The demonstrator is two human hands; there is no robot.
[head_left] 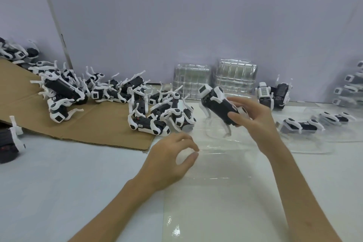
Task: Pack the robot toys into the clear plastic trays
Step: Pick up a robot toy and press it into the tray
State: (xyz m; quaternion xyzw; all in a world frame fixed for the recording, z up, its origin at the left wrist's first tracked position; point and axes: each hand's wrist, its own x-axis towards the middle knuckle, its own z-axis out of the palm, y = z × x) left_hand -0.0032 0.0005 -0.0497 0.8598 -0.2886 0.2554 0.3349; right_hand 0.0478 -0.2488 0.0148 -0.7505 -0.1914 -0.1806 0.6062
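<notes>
Toy in hand: a black-and-white robot dog toy (214, 102) is being held in the air by the right hand (255, 124), over the far end of the tray.
Right hand grip: the toy's rear end is being clasped between the thumb and curled fingers, with the forefinger reaching over its back.
Long axis: the body is being held slanted, head toward 10 o'clock and rear toward 4 o'clock, with the legs hanging toward the plastic.
Tray: a clear tray (216, 188) is lying flat on the table (78, 182), running from 12 to 6 o'clock beneath both hands. Its moulded pockets cannot be made out.
Left hand: the left hand (169, 161) is being held at the tray's 9 o'clock edge, with the fingers loosely curled and nothing gripped. Contact with the plastic cannot be told.
Direction from the free fingers: the toy is being held at 1 o'clock from the left hand, near but apart.
Nearer hand: the right, which is gripping the toy.
Coming move, as judged: the toy is probably going to be turned in line with the tray before being lowered.
Waiting stock: a heap of toys (157, 108) is lying at 10 o'clock, partly on cardboard (94, 124).
</notes>
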